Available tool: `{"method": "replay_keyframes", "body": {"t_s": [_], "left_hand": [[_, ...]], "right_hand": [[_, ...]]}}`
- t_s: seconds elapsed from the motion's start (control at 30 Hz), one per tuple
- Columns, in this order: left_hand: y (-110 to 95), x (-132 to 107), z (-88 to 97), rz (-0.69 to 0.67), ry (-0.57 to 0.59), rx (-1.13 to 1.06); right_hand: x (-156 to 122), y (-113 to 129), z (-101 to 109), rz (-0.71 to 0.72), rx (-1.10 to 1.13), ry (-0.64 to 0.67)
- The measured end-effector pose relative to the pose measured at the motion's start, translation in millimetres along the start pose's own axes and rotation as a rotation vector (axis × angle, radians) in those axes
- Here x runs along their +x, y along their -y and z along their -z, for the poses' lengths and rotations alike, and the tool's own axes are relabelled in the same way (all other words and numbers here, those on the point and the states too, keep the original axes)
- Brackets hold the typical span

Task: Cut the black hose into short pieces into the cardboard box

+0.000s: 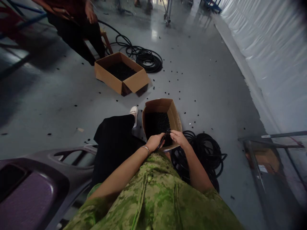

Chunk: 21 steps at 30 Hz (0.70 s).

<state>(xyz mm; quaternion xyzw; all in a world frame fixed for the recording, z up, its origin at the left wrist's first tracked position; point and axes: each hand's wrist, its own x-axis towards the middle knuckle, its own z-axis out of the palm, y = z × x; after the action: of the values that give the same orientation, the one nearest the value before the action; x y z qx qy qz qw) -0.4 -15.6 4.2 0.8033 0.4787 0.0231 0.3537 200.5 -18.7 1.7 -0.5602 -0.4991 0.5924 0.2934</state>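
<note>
My left hand (154, 141) is closed around a thin black hose (161, 143) at the near edge of a cardboard box (174, 115) filled with small black pieces. My right hand (178, 138) pinches the hose's end just above the box's near rim. The two hands are almost touching. A coil of black hose (206, 150) lies on the floor to the right of the box, beside my right forearm. My left leg in black trousers and a white shoe (134, 112) stretch out left of the box.
A second open cardboard box (112, 80) with black pieces sits further off, with another hose coil (146, 59) behind it. Another person sits on a stool (105, 40) at top left. A purple plastic chair (35, 188) is at my left, a metal frame (268, 150) at right. Black bits litter the floor.
</note>
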Motion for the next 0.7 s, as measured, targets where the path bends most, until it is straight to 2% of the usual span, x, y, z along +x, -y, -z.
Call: {"method": "replay_keyframes", "body": {"t_s": [0.23, 0.7], "left_hand": [[0.0, -0.5, 0.5, 0.015, 0.013, 0.016], [0.7, -1.1, 6.4, 0.003, 0.016, 0.022]], "right_hand": [[1.7, -1.2, -4.4, -0.033, -0.006, -0.010], [-0.3, 11.9, -3.9, 0.016, -0.076, 0.002]]}}
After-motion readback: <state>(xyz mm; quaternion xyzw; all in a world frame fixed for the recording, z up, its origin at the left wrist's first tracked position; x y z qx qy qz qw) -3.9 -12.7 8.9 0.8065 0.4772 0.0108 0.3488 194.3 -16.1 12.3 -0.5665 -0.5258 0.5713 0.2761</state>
